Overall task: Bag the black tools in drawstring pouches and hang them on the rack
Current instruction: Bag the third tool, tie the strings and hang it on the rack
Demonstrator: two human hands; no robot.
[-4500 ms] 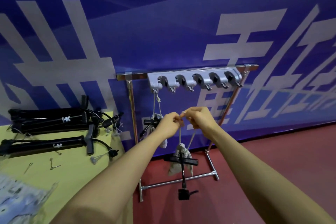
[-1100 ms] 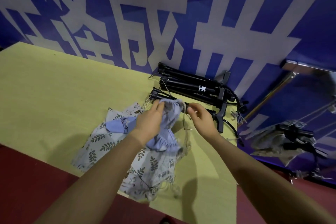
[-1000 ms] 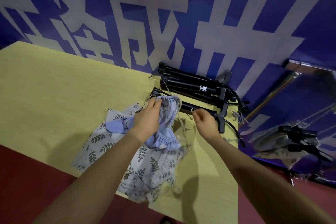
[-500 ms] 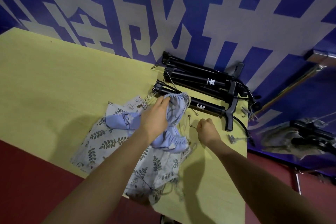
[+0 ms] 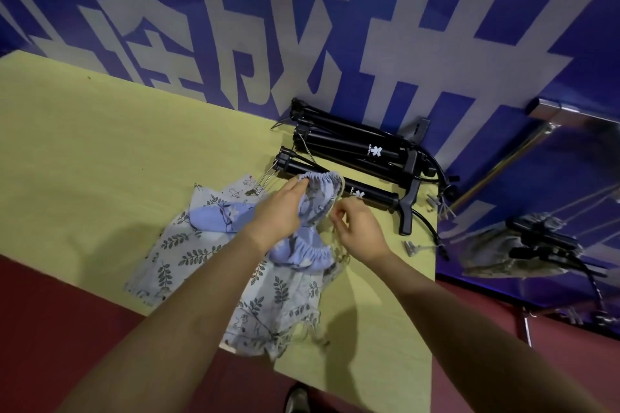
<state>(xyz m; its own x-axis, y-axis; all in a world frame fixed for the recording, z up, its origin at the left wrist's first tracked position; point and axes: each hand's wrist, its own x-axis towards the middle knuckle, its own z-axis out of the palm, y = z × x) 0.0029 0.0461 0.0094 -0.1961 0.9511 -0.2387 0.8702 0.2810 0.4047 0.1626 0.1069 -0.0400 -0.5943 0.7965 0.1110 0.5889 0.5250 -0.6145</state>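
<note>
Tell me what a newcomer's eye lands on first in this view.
Most striking is the blue wall with huge pale characters filling the top of the view. Next, at the middle, the left hand and right hand work the gathered mouth of a pouch above a heap of leaf-print pouches on the yellow table. Black tools lie just beyond, against the wall.

**Clearance on table**

Left and far-left table [image 5: 84,144] surface open. Pouches [image 5: 208,255] cover the centre. Black pumps [image 5: 352,151] block the far right against the wall [image 5: 302,27]. Small metal fittings [image 5: 412,246] lie scattered near the right edge.
</note>
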